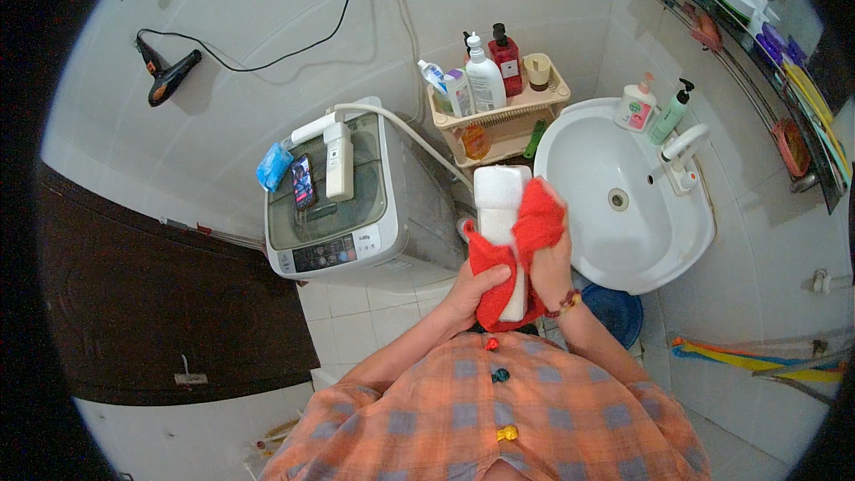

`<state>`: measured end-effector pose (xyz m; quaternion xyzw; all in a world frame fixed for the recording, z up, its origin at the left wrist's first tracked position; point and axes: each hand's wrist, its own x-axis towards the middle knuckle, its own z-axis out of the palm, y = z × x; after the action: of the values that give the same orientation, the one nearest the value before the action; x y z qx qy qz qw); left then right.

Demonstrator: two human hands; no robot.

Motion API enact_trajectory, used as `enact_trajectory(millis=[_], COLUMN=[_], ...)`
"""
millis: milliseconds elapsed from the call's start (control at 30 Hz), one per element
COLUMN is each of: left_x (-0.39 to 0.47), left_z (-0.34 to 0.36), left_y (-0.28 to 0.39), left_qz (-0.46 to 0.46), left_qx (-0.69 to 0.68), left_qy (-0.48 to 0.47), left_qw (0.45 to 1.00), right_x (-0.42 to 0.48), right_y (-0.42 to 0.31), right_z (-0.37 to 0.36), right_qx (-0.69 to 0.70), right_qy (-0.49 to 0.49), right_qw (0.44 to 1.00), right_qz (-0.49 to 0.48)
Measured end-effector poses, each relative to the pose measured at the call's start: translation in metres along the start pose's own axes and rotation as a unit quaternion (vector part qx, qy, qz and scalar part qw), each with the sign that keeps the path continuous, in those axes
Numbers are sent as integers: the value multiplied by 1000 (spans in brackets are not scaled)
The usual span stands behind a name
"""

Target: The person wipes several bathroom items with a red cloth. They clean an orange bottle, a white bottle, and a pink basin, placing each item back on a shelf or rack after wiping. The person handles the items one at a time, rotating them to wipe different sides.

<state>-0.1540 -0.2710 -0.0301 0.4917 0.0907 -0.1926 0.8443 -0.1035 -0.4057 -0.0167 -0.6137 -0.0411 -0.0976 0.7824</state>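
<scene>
A long white object (499, 224), which may be foam or a rolled item, stands out from a red cloth (494, 280) in front of my body. My left hand (469, 290) grips the cloth on the left side, thumb on top. On the right side my right hand (553, 264) is closed on another part of the same red cloth (540, 217); most of its fingers are hidden. Just right of it is the white washbasin (581, 240).
A top-loading washing machine (334, 227) bears a phone (302, 182), a white device (339, 160) and a blue packet (274, 167). Bottles stand on a plastic rack (497, 113). A faucet (685, 143) and two pump bottles line the basin. A blue bucket (618, 314) sits below.
</scene>
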Motion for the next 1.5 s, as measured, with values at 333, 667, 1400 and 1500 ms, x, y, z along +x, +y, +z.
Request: enact_trajectory(millis=[333, 667, 1400, 1500], left_x=[5, -3, -10, -7], left_z=[-20, -48, -27, -32], left_y=[27, 30, 28, 33], left_qz=[46, 1, 12, 9], left_qx=[-19, -105, -109, -130], left_qy=[75, 113, 7, 7], left_qw=[996, 988, 994, 991], right_x=[-30, -22, -26, -43], right_y=[38, -11, 0, -4], right_z=[-44, -60, -15, -16], right_qx=[-237, 139, -193, -213], right_qy=[-188, -114, -229, -247], right_qw=[953, 961, 953, 941], right_qz=[10, 210, -51, -92])
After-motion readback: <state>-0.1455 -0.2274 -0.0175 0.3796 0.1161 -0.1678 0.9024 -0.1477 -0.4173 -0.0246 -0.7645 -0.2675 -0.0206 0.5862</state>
